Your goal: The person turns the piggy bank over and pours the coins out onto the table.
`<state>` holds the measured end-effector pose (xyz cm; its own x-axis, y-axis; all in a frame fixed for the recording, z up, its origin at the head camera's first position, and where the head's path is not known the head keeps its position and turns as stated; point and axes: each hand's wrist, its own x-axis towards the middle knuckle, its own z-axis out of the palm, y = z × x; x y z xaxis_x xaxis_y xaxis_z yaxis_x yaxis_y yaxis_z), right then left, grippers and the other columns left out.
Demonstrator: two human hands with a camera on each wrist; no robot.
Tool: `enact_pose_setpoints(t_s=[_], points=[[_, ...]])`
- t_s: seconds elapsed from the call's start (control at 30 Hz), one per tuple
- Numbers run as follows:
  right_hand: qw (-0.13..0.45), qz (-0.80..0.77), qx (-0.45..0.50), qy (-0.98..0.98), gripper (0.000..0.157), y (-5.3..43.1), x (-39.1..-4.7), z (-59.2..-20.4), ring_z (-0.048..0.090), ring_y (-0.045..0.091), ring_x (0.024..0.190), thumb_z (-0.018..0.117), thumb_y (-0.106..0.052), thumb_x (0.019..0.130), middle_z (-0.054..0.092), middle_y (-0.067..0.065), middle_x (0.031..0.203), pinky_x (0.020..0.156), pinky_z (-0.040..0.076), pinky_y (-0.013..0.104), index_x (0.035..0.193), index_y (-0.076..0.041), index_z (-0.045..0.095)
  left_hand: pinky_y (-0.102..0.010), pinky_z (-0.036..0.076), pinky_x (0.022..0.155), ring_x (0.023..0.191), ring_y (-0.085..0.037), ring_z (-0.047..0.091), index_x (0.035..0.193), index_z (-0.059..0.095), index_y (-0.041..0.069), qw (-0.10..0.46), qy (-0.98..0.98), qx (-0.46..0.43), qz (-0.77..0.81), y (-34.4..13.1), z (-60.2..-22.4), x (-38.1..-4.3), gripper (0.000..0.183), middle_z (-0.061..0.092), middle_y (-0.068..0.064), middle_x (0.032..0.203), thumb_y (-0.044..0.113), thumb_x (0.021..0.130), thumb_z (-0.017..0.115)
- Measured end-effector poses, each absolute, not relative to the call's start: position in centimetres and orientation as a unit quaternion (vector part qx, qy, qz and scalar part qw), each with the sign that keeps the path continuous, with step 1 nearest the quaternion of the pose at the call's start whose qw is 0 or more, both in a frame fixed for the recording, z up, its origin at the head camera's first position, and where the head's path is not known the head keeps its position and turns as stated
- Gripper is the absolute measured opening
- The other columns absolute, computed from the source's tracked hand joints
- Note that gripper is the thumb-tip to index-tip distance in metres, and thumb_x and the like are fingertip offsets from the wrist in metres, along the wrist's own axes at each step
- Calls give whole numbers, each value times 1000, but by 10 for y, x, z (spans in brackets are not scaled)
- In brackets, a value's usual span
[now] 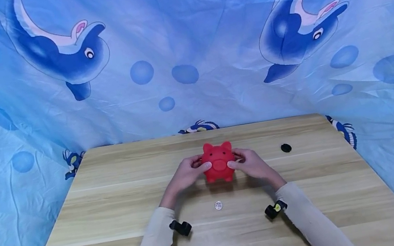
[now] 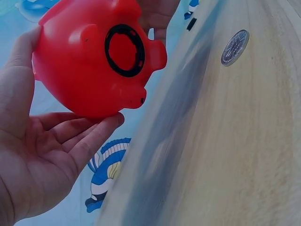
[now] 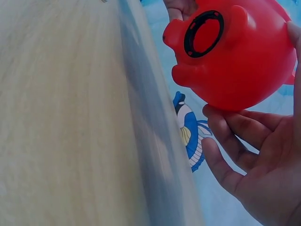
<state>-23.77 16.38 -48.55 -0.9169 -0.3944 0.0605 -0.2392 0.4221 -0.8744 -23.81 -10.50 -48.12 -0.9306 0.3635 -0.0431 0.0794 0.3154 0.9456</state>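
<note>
A red piggy bank is held up off the wooden table between both hands, its snout facing the head camera. My left hand grips its left side, thumb on the front and fingers behind. On the opposite side my right hand grips it the same way. Both wrist views show the underside, where a black ring surrounds an open round hole between the stubby feet. A silver coin lies on the table nearer to me than the bank. Off to the right lies a small black disc.
The wooden table reaches back to a blue curtain printed with dolphins, which also hangs along both sides. A black wrist camera sits on the left sleeve and another wrist camera on the right.
</note>
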Motion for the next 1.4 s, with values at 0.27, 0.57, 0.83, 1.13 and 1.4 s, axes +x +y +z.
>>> enact_pose_setpoints(t_s=[0.27,0.57,0.83,1.13,1.4], points=[[70,-511,-199,834,65,165,-235,-478,65,30,108,76,-34,91,65,15,129,91,59,40,143,-2,55,-43,55,102,124,-28,61,151,48,4,123,792,162,575,-109,-476,-235,73,62,-10,140,38,92,75],[46,-498,-228,835,73,168,-235,-477,64,29,109,83,-35,85,67,9,129,89,58,38,146,-10,54,-42,57,98,125,-28,60,153,46,8,116,786,195,576,-111,-470,-233,76,58,-9,144,31,89,80],[42,-472,-237,848,89,169,-232,-471,62,26,111,90,-41,75,64,4,132,83,60,39,151,-17,50,-40,59,92,123,-23,60,150,50,26,114,788,219,564,-114,-467,-233,81,58,3,141,30,79,89],[8,-449,-282,848,93,169,-235,-472,60,24,117,91,-41,73,61,1,137,91,58,49,152,-17,48,-53,55,99,127,-25,58,151,49,21,100,785,250,558,-116,-469,-235,86,57,2,144,27,76,92],[-11,-421,-293,858,96,169,-235,-469,58,21,120,92,-44,71,58,-2,141,91,58,47,152,-21,46,-44,55,101,128,-24,59,152,48,20,88,788,269,546,-117,-468,-237,89,56,2,146,28,75,93]])
